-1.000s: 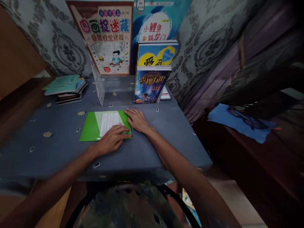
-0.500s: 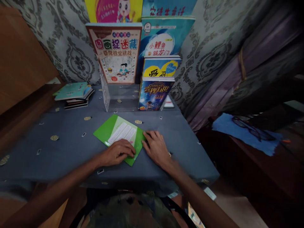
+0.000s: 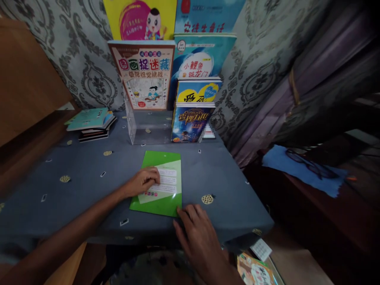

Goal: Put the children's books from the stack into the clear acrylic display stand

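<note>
A thin green book lies flat on the table, its text panel upside down to me. My left hand rests over the left part of its cover, with the fingers curled together and pressed on it. At the book's near right corner is my right hand, fingers forward and thumb apart, with a fingertip touching the corner. The right palm hangs over the table's front edge.
A clear acrylic rack at the back holds several upright books, among them a dark blue one. A stack of thin books sits at the back left. Right of the table, glasses lie on a blue cloth.
The green book has turned clockwise and now lies nearly square to me. My right hand has come toward me to its near corner; my left hand has moved slightly away from me.
</note>
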Motion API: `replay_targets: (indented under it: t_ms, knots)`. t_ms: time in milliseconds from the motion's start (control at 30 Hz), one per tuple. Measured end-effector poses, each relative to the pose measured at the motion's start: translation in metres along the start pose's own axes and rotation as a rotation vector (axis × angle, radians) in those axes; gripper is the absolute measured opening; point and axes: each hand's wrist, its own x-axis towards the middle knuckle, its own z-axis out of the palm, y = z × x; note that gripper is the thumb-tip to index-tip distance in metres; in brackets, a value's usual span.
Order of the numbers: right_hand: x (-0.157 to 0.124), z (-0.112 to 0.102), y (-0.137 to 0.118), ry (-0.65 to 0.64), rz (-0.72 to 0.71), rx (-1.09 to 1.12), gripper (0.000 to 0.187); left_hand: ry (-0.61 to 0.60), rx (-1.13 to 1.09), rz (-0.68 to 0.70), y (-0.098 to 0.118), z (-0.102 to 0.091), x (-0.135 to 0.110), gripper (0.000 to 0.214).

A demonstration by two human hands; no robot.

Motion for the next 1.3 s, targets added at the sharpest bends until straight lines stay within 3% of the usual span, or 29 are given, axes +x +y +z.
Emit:
replay_targets:
  t_ms: [133,233,367,533,800,967,1133,1300]
  knots:
    - [0.038,-0.012,0.012,-0.113,-0.027,0.016,0.026,0.209,0.313,-0.144,-0.022,-0.002,0.001,0.029]
    - [0.084,-0.005,0.014,-0.154,-0.075,0.059,0.024,0.304,0.467,-0.229,-0.039,0.002,0.001,0.033]
    - [0.153,0.022,0.005,-0.124,-0.167,0.182,0.052,0.325,0.551,-0.225,-0.048,0.007,-0.001,0.036]
    - [0.205,0.052,0.004,-0.225,-0.160,0.244,0.056,0.291,0.586,-0.211,-0.046,0.007,-0.001,0.035]
    - [0.194,0.054,0.031,-0.189,-0.170,0.181,0.047,0.268,0.639,-0.225,-0.044,0.005,0.000,0.036]
    - [0.173,0.039,0.066,-0.156,-0.118,0.173,0.042,0.290,0.647,-0.195,-0.046,0.005,-0.001,0.036]
    - [0.154,0.031,0.101,-0.119,-0.053,0.255,0.043,0.250,0.645,-0.253,-0.042,0.004,0.001,0.041]
    - [0.154,0.032,0.108,-0.070,-0.009,0.346,0.043,0.199,0.684,-0.266,-0.037,0.001,0.002,0.044]
